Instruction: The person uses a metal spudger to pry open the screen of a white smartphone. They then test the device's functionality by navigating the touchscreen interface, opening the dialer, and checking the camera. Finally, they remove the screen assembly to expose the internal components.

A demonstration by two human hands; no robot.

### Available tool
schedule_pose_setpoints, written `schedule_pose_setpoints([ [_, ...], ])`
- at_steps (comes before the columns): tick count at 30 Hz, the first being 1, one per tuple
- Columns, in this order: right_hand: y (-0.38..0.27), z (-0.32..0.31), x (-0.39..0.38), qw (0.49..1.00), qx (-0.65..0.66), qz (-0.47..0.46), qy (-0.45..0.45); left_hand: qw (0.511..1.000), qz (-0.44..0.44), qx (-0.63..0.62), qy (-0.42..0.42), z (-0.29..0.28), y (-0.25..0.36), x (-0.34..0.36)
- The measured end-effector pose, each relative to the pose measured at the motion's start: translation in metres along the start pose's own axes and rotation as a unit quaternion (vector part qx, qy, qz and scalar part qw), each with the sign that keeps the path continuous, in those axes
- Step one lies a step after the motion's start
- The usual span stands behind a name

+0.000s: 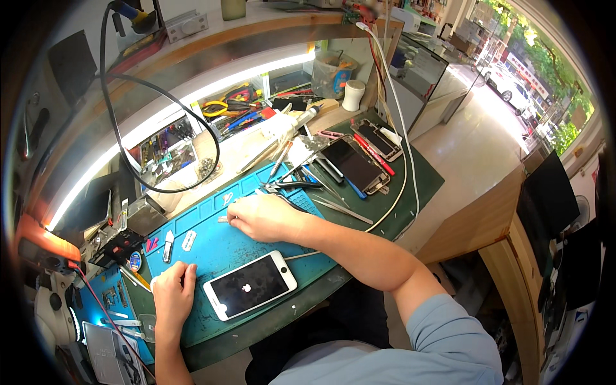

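Note:
A white smartphone (250, 285) lies face up on the blue work mat (212, 240), a small light mark on its dark screen. From its right end runs a white cable (303, 255). My left hand (172, 292) rests on the mat just left of the phone, fingers curled in and nothing visible in them. Beyond the phone, my right hand (263, 217) is closed low over the mat's far part. A small silvery end shows at its fingertips, too little to name. Black-handled pliers (292, 185) lie just past this hand.
Opened phone parts with a dark screen (356, 163) lie at the right, with a red pen (373, 155) and tweezers (343, 210). An orange multimeter (45, 244) stands at the left. A black cable loop (218, 147) hangs over the bench. Several tools crowd the back.

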State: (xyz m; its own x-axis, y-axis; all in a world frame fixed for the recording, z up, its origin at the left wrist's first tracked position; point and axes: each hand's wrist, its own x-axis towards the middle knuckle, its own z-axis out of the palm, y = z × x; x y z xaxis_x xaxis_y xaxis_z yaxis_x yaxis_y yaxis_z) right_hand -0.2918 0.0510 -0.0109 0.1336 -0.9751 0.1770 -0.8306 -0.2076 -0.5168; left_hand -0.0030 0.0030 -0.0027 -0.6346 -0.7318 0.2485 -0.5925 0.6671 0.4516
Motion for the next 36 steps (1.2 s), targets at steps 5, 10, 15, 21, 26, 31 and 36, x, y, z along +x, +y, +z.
schedule_pose_setpoints([
  [5,0.001,0.0,0.0,1.0,-0.007,0.003,-0.006,1.0,0.0,0.003,-0.001,-0.001,0.001,0.0],
  [10,0.001,0.0,-0.001,1.0,0.001,-0.005,0.0,1.0,-0.006,0.007,-0.01,-0.002,0.003,0.0],
  [15,0.0,0.0,0.0,1.0,0.005,-0.003,0.0,1.0,-0.011,0.009,-0.015,-0.004,0.003,0.0],
  [21,0.002,-0.001,-0.001,1.0,0.003,-0.002,0.0,1.0,-0.007,0.007,-0.012,-0.002,0.004,0.002],
  [26,0.0,-0.003,0.001,1.0,-0.002,-0.002,0.001,1.0,-0.002,0.016,-0.006,-0.002,0.001,0.002],
  [31,0.008,0.008,0.002,0.998,-0.003,-0.035,0.042,1.0,0.0,0.016,-0.009,-0.002,-0.003,0.0],
  [36,0.007,0.003,0.001,0.998,0.005,-0.048,0.04,1.0,0.017,0.003,-0.005,-0.002,-0.002,0.001],
])
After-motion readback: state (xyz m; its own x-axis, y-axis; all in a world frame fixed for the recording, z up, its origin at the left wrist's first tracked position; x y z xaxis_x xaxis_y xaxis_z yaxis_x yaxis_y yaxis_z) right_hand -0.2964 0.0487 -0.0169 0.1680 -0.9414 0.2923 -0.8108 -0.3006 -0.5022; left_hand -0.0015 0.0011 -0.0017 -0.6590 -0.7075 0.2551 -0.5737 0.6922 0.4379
